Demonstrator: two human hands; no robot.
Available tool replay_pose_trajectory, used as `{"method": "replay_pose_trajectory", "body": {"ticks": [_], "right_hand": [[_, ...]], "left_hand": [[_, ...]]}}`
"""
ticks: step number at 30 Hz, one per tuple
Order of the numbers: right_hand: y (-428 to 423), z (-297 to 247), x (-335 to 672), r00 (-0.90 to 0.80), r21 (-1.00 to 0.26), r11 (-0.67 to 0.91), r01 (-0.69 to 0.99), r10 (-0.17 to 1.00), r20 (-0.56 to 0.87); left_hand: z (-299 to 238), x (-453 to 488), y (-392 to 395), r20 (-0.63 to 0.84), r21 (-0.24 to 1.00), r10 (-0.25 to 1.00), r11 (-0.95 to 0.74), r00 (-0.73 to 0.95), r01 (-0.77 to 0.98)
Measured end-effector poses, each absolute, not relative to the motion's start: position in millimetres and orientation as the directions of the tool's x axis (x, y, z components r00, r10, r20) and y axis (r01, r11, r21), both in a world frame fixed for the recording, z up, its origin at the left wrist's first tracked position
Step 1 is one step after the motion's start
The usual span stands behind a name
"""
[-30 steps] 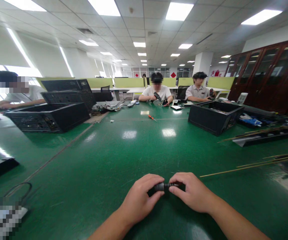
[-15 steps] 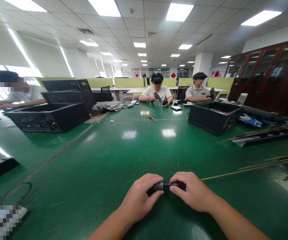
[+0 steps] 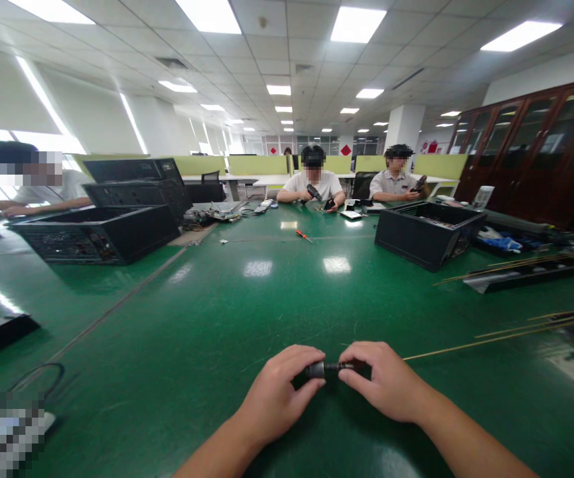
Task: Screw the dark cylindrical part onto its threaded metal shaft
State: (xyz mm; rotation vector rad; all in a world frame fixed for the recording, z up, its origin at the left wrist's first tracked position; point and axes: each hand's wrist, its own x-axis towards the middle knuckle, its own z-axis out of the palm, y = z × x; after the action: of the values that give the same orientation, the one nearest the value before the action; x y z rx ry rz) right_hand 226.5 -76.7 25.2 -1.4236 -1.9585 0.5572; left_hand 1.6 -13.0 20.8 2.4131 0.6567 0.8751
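Left edge: a dark metal panel (image 3: 0,338) lies on the green tabletop (image 3: 192,332), a looped cable (image 3: 60,378) nearer the camera.
Left co-worker (image 3: 68,189): in a white top, arms stretched toward the left edge.
Left computer case (image 3: 142,236): dark and open-topped, more cases (image 3: 142,192) behind it.
Loose parts (image 3: 217,212): a jumble beside those cases.
Left hand (image 3: 281,388): thumb and fingers closed round the dark cylinder (image 3: 316,370).
Screwdriver (image 3: 301,234): orange-handled, lying well beyond the hands.
Middle co-worker (image 3: 326,182): bent over a pistol-shaped tool (image 3: 314,192).
Dark cylinder: held sideways at near centre (whether it touches the tabletop, I cannot tell), its slim shaft (image 3: 335,366) bridging the gap between the hands.
Right hand (image 3: 383,384): fingertips pinching the shaft's far end.
Right co-worker (image 3: 389,184): holding a dark object.
Right computer case (image 3: 411,238): also open-topped.
Brass-coloured rods (image 3: 466,343): thin, reaching in from the right.
Glass-fronted cabinets (image 3: 535,149): reddish wood, along the wall.
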Motion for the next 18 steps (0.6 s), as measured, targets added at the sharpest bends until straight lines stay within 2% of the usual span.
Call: {"method": "replay_pose_trajectory", "body": {"ticks": [18], "right_hand": [[-77.1,29.7,227.8,-0.197,-0.658,0.32,0.681,0.946,0.256]], "left_hand": [[19.5,-0.6,-10.4,0.458,0.57,0.589,-0.769,0.666,0.288]]}}
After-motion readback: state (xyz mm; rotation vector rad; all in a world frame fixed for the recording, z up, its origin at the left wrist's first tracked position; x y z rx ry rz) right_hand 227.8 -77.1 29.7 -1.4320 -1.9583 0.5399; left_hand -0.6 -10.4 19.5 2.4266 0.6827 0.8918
